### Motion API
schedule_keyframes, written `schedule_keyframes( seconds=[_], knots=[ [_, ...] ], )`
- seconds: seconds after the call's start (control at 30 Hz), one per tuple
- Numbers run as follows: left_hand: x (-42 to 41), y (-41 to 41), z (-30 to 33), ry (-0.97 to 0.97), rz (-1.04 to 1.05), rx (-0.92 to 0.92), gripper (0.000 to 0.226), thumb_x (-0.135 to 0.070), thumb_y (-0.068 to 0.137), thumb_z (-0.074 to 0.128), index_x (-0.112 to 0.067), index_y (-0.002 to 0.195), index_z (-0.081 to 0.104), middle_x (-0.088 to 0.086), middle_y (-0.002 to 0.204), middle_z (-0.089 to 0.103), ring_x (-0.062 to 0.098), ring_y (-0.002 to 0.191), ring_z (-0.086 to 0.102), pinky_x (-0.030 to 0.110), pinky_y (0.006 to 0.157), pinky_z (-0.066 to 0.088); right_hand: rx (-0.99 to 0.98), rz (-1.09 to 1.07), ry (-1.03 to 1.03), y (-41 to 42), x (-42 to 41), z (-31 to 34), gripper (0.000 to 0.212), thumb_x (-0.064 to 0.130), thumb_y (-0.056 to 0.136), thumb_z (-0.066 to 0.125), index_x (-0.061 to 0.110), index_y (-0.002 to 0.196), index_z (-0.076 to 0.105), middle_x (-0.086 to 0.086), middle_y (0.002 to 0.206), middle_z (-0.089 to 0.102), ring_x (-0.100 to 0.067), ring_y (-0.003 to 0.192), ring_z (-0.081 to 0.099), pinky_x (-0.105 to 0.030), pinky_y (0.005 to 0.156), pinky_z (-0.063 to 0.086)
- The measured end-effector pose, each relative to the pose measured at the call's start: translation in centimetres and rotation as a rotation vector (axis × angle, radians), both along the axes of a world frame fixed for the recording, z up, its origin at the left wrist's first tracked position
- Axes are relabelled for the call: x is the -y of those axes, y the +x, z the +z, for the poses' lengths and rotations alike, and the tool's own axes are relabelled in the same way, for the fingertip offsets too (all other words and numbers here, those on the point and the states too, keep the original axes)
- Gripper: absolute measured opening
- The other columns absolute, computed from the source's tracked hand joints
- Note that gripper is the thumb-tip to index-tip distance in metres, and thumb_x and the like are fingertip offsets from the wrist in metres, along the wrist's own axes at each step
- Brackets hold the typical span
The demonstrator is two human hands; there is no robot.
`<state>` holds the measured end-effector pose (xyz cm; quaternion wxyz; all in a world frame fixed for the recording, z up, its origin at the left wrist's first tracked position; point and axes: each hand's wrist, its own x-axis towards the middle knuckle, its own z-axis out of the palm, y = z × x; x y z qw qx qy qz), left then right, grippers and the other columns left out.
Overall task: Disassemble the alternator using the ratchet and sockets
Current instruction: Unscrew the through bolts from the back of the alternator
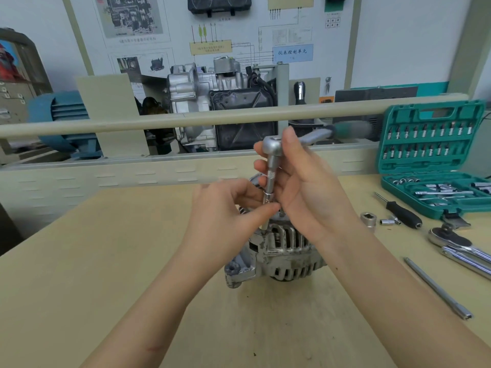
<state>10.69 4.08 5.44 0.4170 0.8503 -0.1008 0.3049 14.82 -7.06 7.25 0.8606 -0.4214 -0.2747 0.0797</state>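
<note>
Left hand (225,208) fingers pinch ratchet (273,160) extension above alternator (279,251); right hand (305,181) fingers curl round its shaft.

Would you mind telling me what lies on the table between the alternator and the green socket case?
In the head view, between the alternator and the case lie a large socket, a small socket and a black-handled driver.

Table (79,261) bears alternator (279,251), seemingly sockets (386,222).

Desk (79,261) left half bare, free passage; alternator (279,251) blocks centre; loose tools (451,245), socket case (435,160) crowd right edge.
</note>
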Motion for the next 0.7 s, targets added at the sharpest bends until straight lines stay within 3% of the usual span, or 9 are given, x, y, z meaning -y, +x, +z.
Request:
schedule_keyframes(
  seconds=[0.13,0.27,0.33,0.47,0.6,0.7],
  knots=[
    [-0.1,0.1,0.0,-0.043,-0.046,-0.005,0.009,-0.024,0.067,0.076,-0.024,0.067,0.067,-0.012,0.063,0.068,-0.004,0.068,0.062,0.006,0.065,0.044,0.010,-0.038,0.008,-0.4,-0.3,0.0,0.041,0.035,0.059,0.065,0.009,0.089,0.058,0.003,0.074,0.068,-0.007,0.060,0.063,-0.021,0.055,0.051],
    [-0.5,0.1,0.1,-0.042,-0.183,-0.111,0.009,-0.017,0.076,0.071,-0.026,0.079,0.071,-0.013,0.077,0.071,-0.006,0.080,0.063,0.007,0.074,0.046,0.038,-0.052,-0.066,-0.3,-0.1,0.2,0.037,0.043,0.066,0.053,0.012,0.084,0.063,0.005,0.076,0.072,-0.006,0.061,0.065,-0.018,0.055,0.051],
    [-0.3,0.1,-0.1,-0.060,-0.160,-0.102,0.009,-0.018,0.076,0.072,-0.027,0.074,0.069,-0.017,0.068,0.069,-0.007,0.074,0.062,0.007,0.069,0.046,0.036,-0.061,-0.075,-0.2,-0.1,0.4,0.035,0.043,0.065,0.055,0.013,0.081,0.063,0.005,0.076,0.071,-0.005,0.064,0.065,-0.018,0.057,0.050],
    [0.6,0.3,-0.6,-0.035,-0.022,0.002,0.021,-0.028,0.070,0.077,-0.029,0.061,0.058,-0.015,0.058,0.062,0.001,0.067,0.060,0.029,0.081,0.044,0.058,-0.155,-0.022,-0.2,-0.1,0.1,0.031,0.035,0.053,0.069,0.016,0.072,0.054,0.002,0.070,0.061,-0.006,0.064,0.057,-0.020,0.058,0.046],
    [0.2,0.4,-0.5,-0.064,-0.121,-0.074,0.011,-0.024,0.074,0.072,-0.015,0.073,0.067,-0.009,0.065,0.063,0.000,0.069,0.058,0.010,0.067,0.044,0.057,-0.102,-0.032,-0.2,-0.2,0.0,0.032,0.039,0.059,0.063,0.014,0.079,0.060,0.002,0.075,0.068,-0.006,0.068,0.063,-0.021,0.060,0.050],
    [-0.1,0.3,-0.3,-0.065,-0.216,-0.143,0.004,-0.019,0.079,0.068,-0.017,0.075,0.070,-0.014,0.063,0.066,-0.006,0.067,0.059,0.006,0.064,0.044,0.021,-0.033,-0.086,0.0,-0.1,0.2,0.034,0.046,0.065,0.052,0.017,0.076,0.065,0.006,0.076,0.072,-0.006,0.070,0.067,-0.019,0.061,0.050]
  ],
)
